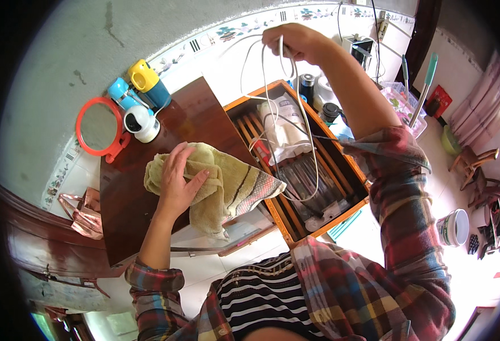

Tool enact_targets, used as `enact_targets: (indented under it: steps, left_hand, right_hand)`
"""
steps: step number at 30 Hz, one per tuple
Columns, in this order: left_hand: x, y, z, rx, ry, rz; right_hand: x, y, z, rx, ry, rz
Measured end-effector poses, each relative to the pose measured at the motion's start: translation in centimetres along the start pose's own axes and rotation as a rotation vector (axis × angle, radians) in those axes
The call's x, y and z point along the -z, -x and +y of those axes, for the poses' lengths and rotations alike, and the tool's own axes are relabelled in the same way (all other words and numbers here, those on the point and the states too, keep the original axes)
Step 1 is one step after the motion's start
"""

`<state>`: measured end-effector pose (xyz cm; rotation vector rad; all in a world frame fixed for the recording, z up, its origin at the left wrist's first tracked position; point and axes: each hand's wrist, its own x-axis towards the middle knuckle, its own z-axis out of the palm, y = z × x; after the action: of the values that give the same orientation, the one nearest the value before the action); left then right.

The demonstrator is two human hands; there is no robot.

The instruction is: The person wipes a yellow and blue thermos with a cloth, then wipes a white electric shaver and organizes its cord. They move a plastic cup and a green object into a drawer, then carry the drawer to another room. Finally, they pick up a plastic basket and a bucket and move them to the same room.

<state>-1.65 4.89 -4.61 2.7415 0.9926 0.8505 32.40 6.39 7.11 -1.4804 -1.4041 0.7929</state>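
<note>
My left hand (176,185) lies over a bunched olive-green towel (207,174) with a patterned border, thumb and fingers around a fold of it. The towel rests on a dark, glossy wooden tabletop (181,115), and its patterned corner reaches toward an open wooden box (282,226). Raised above the far end of the box, my right hand (292,42) is closed on a looped white cable (316,164). The loops hang down over the box. Inside it are slats, a white plastic-wrapped package (290,128) and a clear plastic bag (313,183) with dark contents.
A red-framed mirror (99,126), a white camera (142,123), a blue bottle (124,94) and a yellow-and-blue bottle (149,83) stand along the wall. Right of the box are a dark jar (306,87) and a black-lidded container (330,111). A white bucket (453,228) is farther right.
</note>
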Motion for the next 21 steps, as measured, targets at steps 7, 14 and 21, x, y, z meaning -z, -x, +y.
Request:
enact_targets:
  steps: [7, 14, 21]
  left_hand:
    - [0.4, 0.1, -0.7, 0.042, 0.183, -0.019]
    - [1.9, -2.7, -0.2, 0.093, 0.1, 0.361]
    - [5.6, -4.9, -2.1, -0.007, 0.126, 0.455]
  right_hand:
    - [2.6, 0.8, -4.0, 0.241, -0.034, -0.003]
    - [1.5, 3.1, -11.1, 0.22, 0.323, 0.006]
    - [-2.6, 0.9, -14.2, 0.385, 0.021, 0.03]
